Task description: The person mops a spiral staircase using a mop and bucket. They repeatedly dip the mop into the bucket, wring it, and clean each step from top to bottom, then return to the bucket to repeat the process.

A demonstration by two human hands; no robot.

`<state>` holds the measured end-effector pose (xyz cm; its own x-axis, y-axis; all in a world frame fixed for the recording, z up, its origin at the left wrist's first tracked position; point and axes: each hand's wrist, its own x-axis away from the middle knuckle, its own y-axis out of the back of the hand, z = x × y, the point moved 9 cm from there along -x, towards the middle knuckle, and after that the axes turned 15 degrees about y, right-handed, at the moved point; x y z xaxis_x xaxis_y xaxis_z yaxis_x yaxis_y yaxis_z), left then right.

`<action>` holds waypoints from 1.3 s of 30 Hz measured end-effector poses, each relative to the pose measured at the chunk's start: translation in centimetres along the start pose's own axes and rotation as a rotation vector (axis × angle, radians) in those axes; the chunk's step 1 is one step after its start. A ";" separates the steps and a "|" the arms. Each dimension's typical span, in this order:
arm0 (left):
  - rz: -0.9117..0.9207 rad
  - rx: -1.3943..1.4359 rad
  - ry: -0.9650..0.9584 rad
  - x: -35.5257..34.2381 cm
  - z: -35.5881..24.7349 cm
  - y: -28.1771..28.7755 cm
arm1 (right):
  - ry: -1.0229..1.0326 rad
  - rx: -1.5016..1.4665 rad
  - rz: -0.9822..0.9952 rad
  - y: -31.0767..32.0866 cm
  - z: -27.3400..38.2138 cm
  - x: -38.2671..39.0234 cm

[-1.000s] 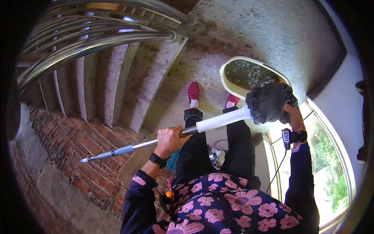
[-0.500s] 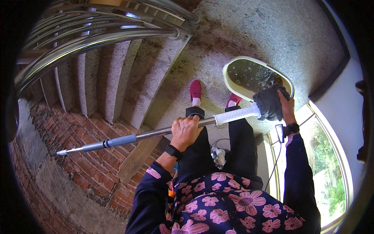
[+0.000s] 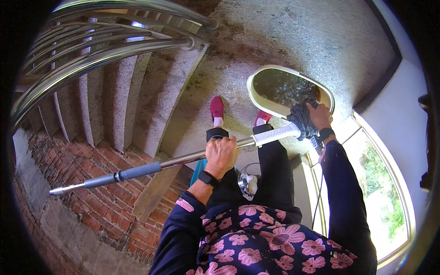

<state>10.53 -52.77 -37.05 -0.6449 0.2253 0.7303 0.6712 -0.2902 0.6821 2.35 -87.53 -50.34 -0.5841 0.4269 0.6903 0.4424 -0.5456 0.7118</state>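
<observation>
A mop (image 3: 183, 158) with a metal pole and a white perforated sleeve (image 3: 276, 134) slants across my body. My left hand (image 3: 222, 156) is wrapped round the metal pole near its middle. Around the dark, wet-looking mop head (image 3: 302, 120) my right hand (image 3: 319, 117) is closed, its fingers partly hidden by the strands. The head hangs at the near right rim of a pale oval bucket (image 3: 255, 97). Dark, murky water (image 3: 284, 87) with foam on it lies in the bucket. The pole's tip reaches out to the left over the bricks.
Stairs (image 3: 133, 96) with a metal railing (image 3: 101, 52) go down on the left. Red bricks (image 3: 91, 201) and a wooden board (image 3: 156, 195) lie at lower left. A bright window (image 3: 380, 178) is at right. My shoes (image 3: 217, 107) stand near the bucket on the speckled landing.
My right hand has tilted and gripped further round the mop head, which now looks more bunched. The pole's left end sits lower. The whole scene has shifted a little left with the view.
</observation>
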 end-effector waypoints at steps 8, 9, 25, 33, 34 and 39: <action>-0.025 -0.016 -0.003 -0.7 -0.3 0.7 | 0.059 0.009 -0.007 -0.7 1.5 -0.1; -0.017 -0.009 0.004 -0.6 -0.3 0.7 | 0.062 0.003 -0.021 -0.7 1.5 -0.2; -0.065 0.180 0.090 3.3 1.8 5.3 | -0.240 -1.392 -0.004 -4.4 -6.8 2.0; 0.016 0.247 0.255 9.7 7.2 8.0 | -0.218 -1.497 -0.050 -6.5 -5.6 2.4; 0.020 0.262 0.277 10.6 8.2 8.2 | -0.237 -1.443 -0.051 -6.4 -4.7 3.1; 0.016 0.263 0.419 14.6 14.0 8.8 | -0.091 -1.161 0.014 -4.9 0.3 5.1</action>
<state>12.14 -39.01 -19.88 -0.6889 -0.1868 0.7003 0.7170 -0.0338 0.6963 -2.61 -82.43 -50.29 -0.5126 0.4400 0.7373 -0.4681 -0.8631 0.1895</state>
